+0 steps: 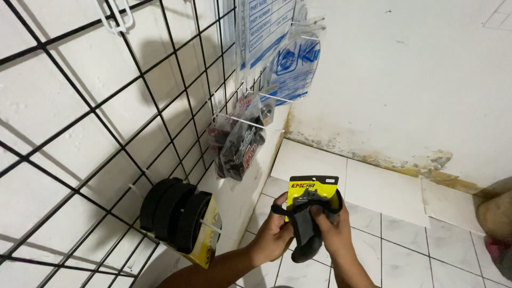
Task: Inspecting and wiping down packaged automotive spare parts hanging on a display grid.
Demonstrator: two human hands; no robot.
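Head view: we grip the yellow-and-black carded pack with a dark curved part point(310, 210) in both hands, left hand point(273, 232) and right hand point(335, 230) clenched on it, above the tiled floor point(405, 234). Best to keep thumbs on the card edges, clear of the black wire grid point(106, 133).

Both bare forearms are rising from the bottom edge of the view, the left one coming in at a slant from the lower left and the right one standing steeper, nearly upright. The left hand point(272, 234) is sitting just beside the right hand point(333, 232), the two held close together in front of the body at the same height, wrists slightly bent inward toward each other. The left hand's fingers point(281, 205) are curling forward and gripping, thumb side facing up. The right hand's fingers point(319, 210) are bending over and pinching down from above, knuckles turned toward the camera. Neither palm is showing.
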